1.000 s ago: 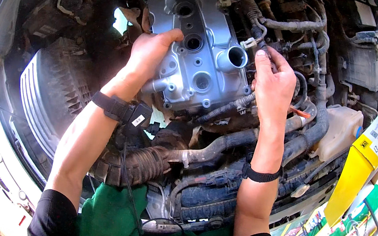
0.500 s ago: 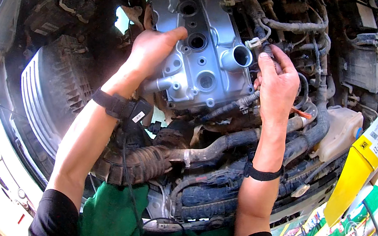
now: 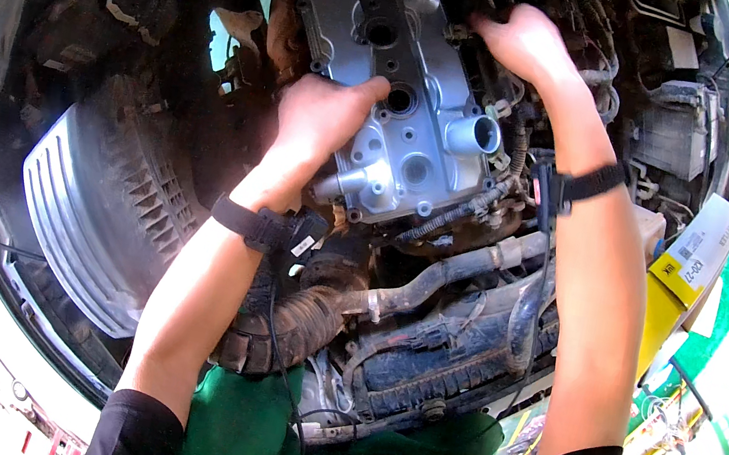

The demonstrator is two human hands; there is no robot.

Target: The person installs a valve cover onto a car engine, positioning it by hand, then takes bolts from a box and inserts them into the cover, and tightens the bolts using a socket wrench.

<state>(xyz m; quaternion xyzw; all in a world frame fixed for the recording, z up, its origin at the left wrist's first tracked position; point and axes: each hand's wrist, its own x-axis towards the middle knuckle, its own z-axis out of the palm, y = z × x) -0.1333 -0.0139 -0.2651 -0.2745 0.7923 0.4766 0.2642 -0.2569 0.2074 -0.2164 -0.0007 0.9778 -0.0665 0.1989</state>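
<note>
A silver-grey valve cover [image 3: 422,184] with dark round openings and a short spout sits in the engine bay at top centre. My left hand [image 3: 316,117] grips its left edge, thumb on the top beside a round opening and fingers hidden down the side. My right hand [image 3: 524,41] is curled at the cover's upper right, among dark hoses and fittings; whatever is in its fingertips is hidden. A ribbed hose [image 3: 428,227] runs along the cover's lower right edge. Both wrists wear black straps with small devices and cables.
A ribbed air box [image 3: 66,204] lies at left, a corrugated intake duct [image 3: 267,337] and metal pipe below. A battery [image 3: 670,125] is at upper right. A yellow and white carton [image 3: 685,264] stands at the right edge. A green cloth [image 3: 231,428] is at the bottom.
My right hand has moved up from beside the cover's spout to its upper right corner. My left hand keeps its grip. The view has shifted, with the cover appearing slightly further right.
</note>
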